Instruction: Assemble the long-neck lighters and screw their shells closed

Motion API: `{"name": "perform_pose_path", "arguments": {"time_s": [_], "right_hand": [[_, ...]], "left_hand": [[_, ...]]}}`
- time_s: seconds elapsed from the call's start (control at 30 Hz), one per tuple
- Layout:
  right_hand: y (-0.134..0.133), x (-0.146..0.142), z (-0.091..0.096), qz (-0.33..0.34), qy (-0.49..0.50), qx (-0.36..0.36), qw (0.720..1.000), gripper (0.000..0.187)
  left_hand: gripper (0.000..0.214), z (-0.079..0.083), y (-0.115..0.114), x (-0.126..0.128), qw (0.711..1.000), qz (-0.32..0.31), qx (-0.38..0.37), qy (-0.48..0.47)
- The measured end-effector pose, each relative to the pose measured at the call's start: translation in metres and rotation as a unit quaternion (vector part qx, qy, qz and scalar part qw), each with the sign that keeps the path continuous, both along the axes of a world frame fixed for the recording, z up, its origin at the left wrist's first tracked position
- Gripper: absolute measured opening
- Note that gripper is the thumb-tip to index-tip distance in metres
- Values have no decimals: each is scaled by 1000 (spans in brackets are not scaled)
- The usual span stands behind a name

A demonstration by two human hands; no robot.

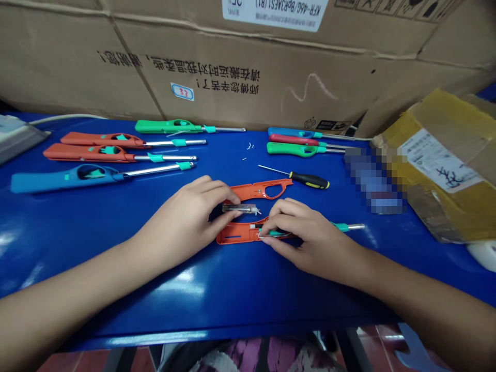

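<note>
My left hand [201, 212] pinches a small clear fuel tank [241, 208] with a whitish valve at its right end, held above the blue table. Below it lies one orange lighter shell half [234, 233], with a white part and a teal trigger [276, 233] inside. My right hand [306, 232] is closed over this half, its fingertips at a thin white wire or tube [261, 235]; the grip is partly hidden. A metal barrel tip [355, 226] sticks out beyond the right hand. The other orange shell half [259, 191] lies just behind the tank.
Several assembled lighters, including a blue one [70, 178], lie at left; more, like a green one [290, 149], lie back right. A screwdriver [310, 180] rests behind my right hand. A large carton [217, 57] walls the back; a taped box [437, 155] stands right.
</note>
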State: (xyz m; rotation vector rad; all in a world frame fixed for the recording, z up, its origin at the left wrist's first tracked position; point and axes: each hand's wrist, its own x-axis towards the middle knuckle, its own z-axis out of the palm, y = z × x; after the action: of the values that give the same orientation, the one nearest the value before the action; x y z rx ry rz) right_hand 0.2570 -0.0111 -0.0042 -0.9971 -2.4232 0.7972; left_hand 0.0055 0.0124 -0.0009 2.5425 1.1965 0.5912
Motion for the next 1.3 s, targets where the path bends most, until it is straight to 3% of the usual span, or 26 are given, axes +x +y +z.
{"name": "perform_pose_path", "arguments": {"time_s": [0.13,0.33,0.53,0.87,1.1,1.3], "right_hand": [[1,0,0,-3,-1,1,1000,8],[2,2,-1,-17,-29,19,999,7],[2,1,-1,-24,-25,32,999,11],[3,0,0,-16,4,6,1000,8],[3,-1,0,-44,37,-20,998,8],[2,0,-1,-55,33,-23,998,9]], "left_hand": [[20,11,-12,4,999,0,-18,-33],[17,24,-24,7,988,26,-137,-67],[17,21,-21,6,985,46,-145,-79],[15,14,-17,4,986,23,-146,-73],[24,16,-16,3,988,-22,-145,-50],[26,18,-13,0,986,-25,-156,-42]]}}
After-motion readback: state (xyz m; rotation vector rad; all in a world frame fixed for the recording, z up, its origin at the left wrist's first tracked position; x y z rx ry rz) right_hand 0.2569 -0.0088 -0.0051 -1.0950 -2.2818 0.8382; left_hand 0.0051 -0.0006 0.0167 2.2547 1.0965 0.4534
